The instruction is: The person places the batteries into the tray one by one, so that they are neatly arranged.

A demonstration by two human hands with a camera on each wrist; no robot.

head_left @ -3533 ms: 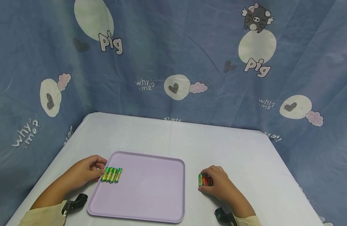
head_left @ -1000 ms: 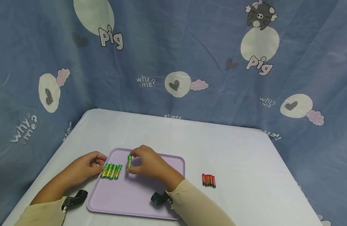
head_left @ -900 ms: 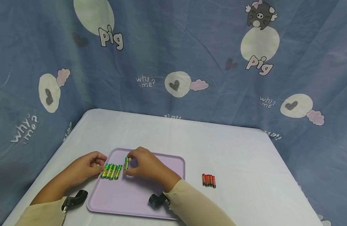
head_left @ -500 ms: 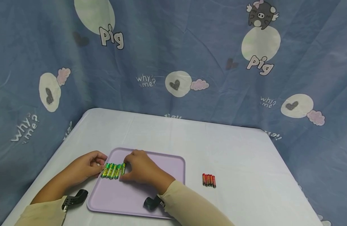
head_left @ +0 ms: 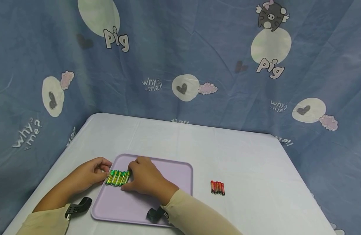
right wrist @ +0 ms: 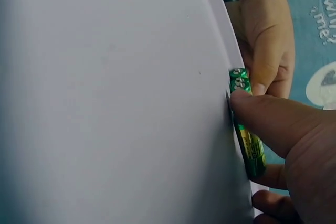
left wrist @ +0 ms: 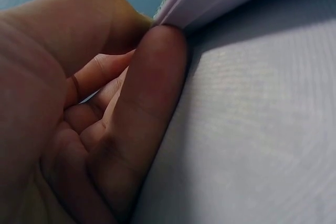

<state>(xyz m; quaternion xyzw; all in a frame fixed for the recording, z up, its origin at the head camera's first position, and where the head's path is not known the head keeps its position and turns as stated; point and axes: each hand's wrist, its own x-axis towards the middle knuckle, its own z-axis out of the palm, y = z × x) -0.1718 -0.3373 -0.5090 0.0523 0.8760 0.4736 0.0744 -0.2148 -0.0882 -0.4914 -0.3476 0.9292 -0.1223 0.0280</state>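
A blue curtain (head_left: 224, 49) hangs behind the table (head_left: 227, 156). At lower left, the left hand (head_left: 89, 174) pinches the tray (head_left: 118, 207); the right hand (head_left: 146, 176) grips the endmost of the green batteries (head_left: 117, 178) on it. Probably they are being aligned; the next move needs gentle release.

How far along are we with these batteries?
Looks done: the green batteries lie side by side in a row at the left edge of the tray.
In hand: the right hand pinches the row's right-end battery by its ends; the left hand holds the tray's left rim.
Probably left: the red batteries, grouped on the table right of the tray.
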